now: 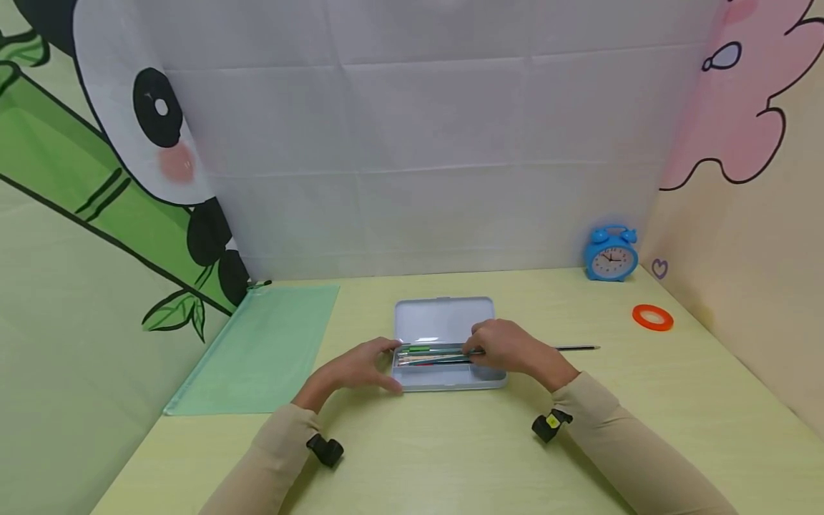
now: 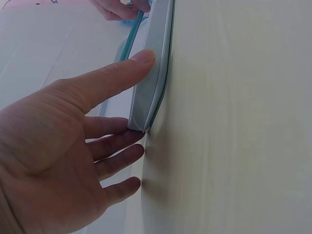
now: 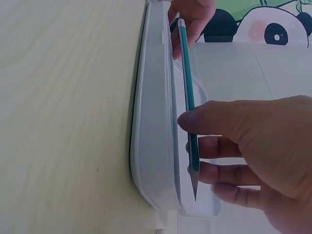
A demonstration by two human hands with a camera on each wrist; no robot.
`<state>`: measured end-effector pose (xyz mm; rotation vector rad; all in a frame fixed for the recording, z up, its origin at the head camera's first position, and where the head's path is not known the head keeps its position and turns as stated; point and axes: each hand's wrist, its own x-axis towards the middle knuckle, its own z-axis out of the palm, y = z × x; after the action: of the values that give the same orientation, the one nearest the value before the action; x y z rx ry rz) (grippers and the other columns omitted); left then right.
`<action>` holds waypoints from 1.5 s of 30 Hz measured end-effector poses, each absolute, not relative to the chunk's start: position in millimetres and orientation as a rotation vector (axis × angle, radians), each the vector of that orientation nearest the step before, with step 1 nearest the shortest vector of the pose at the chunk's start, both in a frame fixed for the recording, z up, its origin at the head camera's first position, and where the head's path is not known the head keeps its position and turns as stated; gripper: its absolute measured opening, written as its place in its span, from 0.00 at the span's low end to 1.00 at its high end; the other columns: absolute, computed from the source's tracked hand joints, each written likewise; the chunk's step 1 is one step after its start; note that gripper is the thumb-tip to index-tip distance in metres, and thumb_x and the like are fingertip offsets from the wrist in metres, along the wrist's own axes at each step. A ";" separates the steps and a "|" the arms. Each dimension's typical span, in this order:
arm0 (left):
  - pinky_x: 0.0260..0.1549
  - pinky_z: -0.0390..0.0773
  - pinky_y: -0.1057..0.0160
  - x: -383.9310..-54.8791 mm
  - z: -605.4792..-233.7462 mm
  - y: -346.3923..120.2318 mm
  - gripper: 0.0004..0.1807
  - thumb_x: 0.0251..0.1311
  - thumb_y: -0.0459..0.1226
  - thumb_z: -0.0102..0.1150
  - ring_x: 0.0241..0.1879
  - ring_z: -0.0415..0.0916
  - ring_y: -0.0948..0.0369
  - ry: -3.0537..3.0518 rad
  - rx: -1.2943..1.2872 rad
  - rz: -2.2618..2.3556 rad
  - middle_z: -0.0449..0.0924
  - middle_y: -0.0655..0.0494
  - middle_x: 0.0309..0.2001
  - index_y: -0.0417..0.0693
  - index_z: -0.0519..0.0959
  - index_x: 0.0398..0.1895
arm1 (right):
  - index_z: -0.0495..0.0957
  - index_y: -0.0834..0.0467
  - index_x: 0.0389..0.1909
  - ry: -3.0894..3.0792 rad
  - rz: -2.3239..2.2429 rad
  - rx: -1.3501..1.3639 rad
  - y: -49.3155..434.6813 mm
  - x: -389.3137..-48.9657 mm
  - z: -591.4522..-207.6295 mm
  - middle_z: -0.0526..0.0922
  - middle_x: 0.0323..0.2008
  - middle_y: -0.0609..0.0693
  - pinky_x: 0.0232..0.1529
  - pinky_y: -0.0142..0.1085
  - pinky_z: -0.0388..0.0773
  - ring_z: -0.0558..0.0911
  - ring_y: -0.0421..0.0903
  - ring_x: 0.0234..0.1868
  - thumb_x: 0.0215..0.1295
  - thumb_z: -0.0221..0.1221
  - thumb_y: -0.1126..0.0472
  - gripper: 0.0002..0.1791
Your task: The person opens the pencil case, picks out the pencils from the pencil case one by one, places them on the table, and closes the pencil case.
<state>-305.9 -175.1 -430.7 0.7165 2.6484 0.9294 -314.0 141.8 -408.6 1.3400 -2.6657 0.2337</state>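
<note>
A white pencil case (image 1: 444, 315) stands with its lid raised on the table, several pencils or pens (image 1: 421, 350) lying along its tray. My left hand (image 1: 363, 368) is at the case's left end. In the left wrist view, its thumb (image 2: 117, 75) presses the front wall while the other fingers stay nearly straight, some touching the end corner. Over the tray, my right hand (image 1: 505, 349) pinches a teal pencil (image 3: 187, 73) between thumb and fingers. The sharpened tip points toward the case's right end. Partly hidden behind that hand is a dark pencil (image 1: 579, 347).
Left of the case lies a pale green zip pouch (image 1: 277, 350). A blue alarm clock (image 1: 611, 254) stands at the back right, with an orange-red ring (image 1: 653, 317) in front of it. Printed cloth walls (image 1: 418, 143) border the table.
</note>
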 end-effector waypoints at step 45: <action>0.67 0.64 0.45 -305.5 -430.2 -172.8 0.49 0.46 0.46 0.81 0.63 0.67 0.50 2.655 0.652 0.916 0.71 0.47 0.64 0.38 0.67 0.70 | 0.88 0.63 0.38 -3.137 0.645 0.890 247.8 -324.9 -347.1 0.85 0.35 0.49 0.40 0.40 0.84 0.81 0.45 0.34 0.61 0.67 0.68 0.06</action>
<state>-305.5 -172.8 -430.2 0.6523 2.6551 0.9162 -324.9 247.8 -347.1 0.8900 -3.1368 0.6448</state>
